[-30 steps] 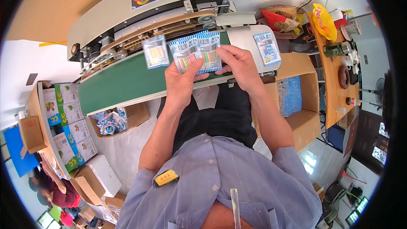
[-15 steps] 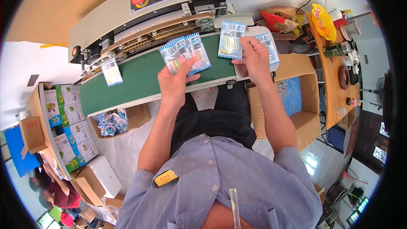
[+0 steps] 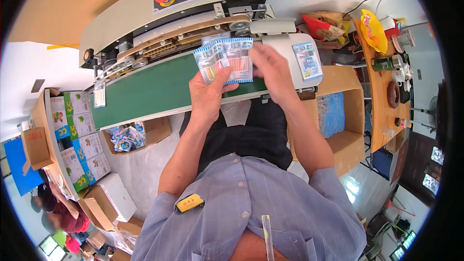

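My left hand (image 3: 209, 92) is closed on a fan of small clear candy packets (image 3: 240, 63) with blue-striped edges and coloured sticks inside, held above the green conveyor belt (image 3: 159, 87). At the packets' right edge is my right hand (image 3: 273, 70), blurred by motion; I cannot tell whether its fingers grip one. Partly hidden behind the fan, another packet (image 3: 216, 37) is at the drive belt of the band sealing machine (image 3: 130, 24). One packet (image 3: 99, 95) hangs at the machine's left end. A further packet (image 3: 308, 61) lies on the white plate at the right.
A carton (image 3: 355, 116) holding blue-looking packets stands at the right, and a box of packets (image 3: 128, 137) sits under the belt's left part. Printed cartons (image 3: 82, 135) are stacked at the left. A wooden table (image 3: 379, 111) with jars stands far right. A person (image 3: 70, 212) is at lower left.
My right hand has let go of its packet and moved left to the fan; that packet appears to be at the machine now. The packet at the machine's left end has travelled further left.
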A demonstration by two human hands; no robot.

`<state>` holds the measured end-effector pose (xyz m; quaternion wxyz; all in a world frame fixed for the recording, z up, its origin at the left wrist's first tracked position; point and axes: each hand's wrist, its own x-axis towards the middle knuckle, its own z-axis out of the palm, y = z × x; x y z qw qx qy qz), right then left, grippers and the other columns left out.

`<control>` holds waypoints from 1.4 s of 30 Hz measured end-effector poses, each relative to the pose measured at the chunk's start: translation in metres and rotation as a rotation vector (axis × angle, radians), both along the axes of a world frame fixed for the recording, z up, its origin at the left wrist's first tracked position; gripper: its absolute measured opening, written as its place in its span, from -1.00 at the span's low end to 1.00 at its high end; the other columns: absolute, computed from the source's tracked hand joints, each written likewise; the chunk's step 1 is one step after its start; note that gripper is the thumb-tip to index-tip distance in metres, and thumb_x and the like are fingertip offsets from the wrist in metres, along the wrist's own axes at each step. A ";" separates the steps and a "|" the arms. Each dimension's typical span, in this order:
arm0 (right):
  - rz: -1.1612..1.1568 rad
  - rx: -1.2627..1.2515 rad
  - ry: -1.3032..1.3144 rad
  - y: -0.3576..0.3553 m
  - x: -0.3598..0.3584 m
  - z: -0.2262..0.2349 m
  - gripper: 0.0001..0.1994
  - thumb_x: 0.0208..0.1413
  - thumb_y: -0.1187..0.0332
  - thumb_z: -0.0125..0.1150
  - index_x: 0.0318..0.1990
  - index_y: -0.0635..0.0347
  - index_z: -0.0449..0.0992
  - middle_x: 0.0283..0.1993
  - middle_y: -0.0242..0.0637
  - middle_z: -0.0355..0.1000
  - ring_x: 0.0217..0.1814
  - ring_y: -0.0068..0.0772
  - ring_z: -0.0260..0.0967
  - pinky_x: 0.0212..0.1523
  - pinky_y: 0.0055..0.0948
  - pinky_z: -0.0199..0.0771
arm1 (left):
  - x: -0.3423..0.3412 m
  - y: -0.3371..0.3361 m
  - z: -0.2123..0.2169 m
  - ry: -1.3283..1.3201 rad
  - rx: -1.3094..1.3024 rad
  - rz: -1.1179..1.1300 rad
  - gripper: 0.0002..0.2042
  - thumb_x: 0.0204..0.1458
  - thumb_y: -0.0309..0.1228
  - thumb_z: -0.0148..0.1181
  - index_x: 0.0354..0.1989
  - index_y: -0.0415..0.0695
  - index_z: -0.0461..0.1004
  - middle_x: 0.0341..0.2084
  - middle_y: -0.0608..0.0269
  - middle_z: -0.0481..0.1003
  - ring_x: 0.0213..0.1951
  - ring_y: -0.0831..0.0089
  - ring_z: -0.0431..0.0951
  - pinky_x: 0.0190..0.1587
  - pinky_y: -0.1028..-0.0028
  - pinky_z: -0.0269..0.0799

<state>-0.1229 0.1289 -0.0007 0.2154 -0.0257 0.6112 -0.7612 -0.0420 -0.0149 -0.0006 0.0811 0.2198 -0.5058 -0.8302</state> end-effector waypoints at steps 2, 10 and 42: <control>0.099 -0.011 -0.013 0.003 0.005 -0.004 -0.65 0.24 0.25 0.16 0.05 0.34 0.47 -0.10 -0.26 0.52 -0.12 -0.52 0.47 -0.07 -0.44 0.50 | -0.001 0.005 0.003 0.017 0.055 -0.066 -0.76 0.14 -0.43 0.21 -0.05 -0.26 0.49 -0.19 0.20 0.57 -0.23 0.47 0.60 -0.25 0.47 0.65; -0.018 0.115 -0.162 0.030 -0.032 0.006 -0.72 0.20 0.28 0.19 -0.05 0.28 0.52 -0.17 -0.27 0.54 -0.24 -0.49 0.53 -0.48 -0.59 0.60 | 0.009 -0.006 0.008 -0.121 0.001 -0.091 -0.70 0.18 -0.24 0.18 -0.07 -0.21 0.51 -0.25 0.14 0.58 -0.30 0.40 0.64 -0.43 0.50 0.60; 0.171 0.233 -0.080 -0.005 -0.044 -0.008 -0.68 0.17 0.20 0.21 -0.07 0.28 0.54 -0.25 -0.28 0.53 -0.27 -0.49 0.49 -0.33 -0.46 0.61 | 0.041 0.031 -0.015 -0.228 0.120 -0.576 -0.68 0.21 -0.34 0.13 0.04 -0.30 0.41 -0.17 0.06 0.56 -0.31 0.39 0.63 -0.30 0.47 0.61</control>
